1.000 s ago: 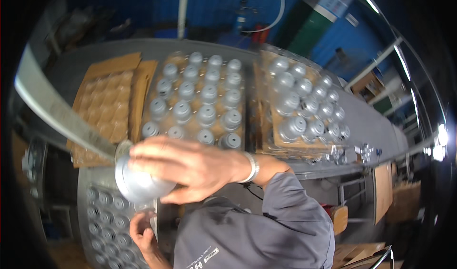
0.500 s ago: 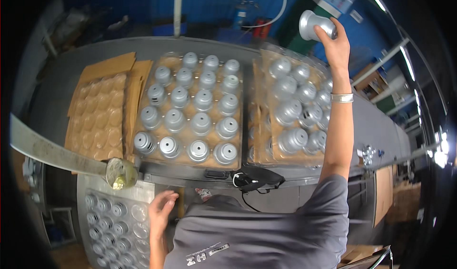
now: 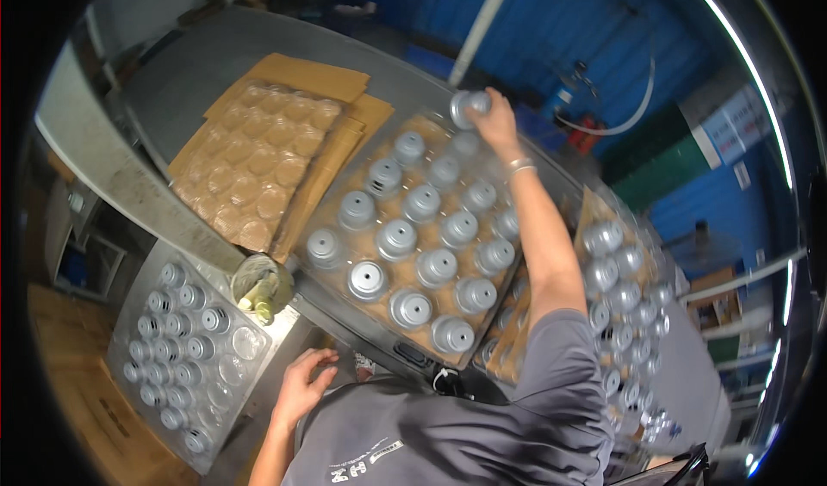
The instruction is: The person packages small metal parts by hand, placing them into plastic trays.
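Note:
My right hand (image 3: 493, 124) is raised over the far edge of the middle tray, closed around a silver cup-shaped metal part (image 3: 463, 110). Below it, rows of similar silver parts (image 3: 396, 239) stand in that clear plastic tray (image 3: 415, 341), which is backed by brown cardboard. Near my body, my left hand (image 3: 306, 384) hangs in front of the table's near edge with its fingers loosely bent and apart, holding nothing. My right forearm hides part of the tray's right side.
Left of the middle tray, an unfilled clear blister tray (image 3: 267, 163) lies on cardboard sheets (image 3: 353, 146). A partly filled tray (image 3: 245, 344) sits at lower left, beside a pale beam (image 3: 142, 172) with a round container (image 3: 263, 284). More silver parts (image 3: 622, 297) stand at right.
My view has turned left. My right hand has carried the silver part from above the right-hand tray to the far edge of the middle tray. My left hand stays near my body.

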`<action>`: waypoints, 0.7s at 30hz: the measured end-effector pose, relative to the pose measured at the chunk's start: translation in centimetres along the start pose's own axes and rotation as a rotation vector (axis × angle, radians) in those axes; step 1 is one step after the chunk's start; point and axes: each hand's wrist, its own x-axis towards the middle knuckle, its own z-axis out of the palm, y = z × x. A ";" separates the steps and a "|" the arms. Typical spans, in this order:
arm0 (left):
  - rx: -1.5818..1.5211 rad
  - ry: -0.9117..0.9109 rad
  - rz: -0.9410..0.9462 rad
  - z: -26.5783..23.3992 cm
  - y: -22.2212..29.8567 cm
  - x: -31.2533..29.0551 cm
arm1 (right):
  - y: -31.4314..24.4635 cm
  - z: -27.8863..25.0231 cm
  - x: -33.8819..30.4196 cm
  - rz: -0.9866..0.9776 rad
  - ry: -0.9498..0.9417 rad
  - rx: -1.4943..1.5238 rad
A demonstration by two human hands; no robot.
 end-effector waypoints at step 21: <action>0.630 1.248 -0.725 -15.8 -20.6 -26.0 | -16.6 -0.4 -3.7 -0.190 -0.860 0.688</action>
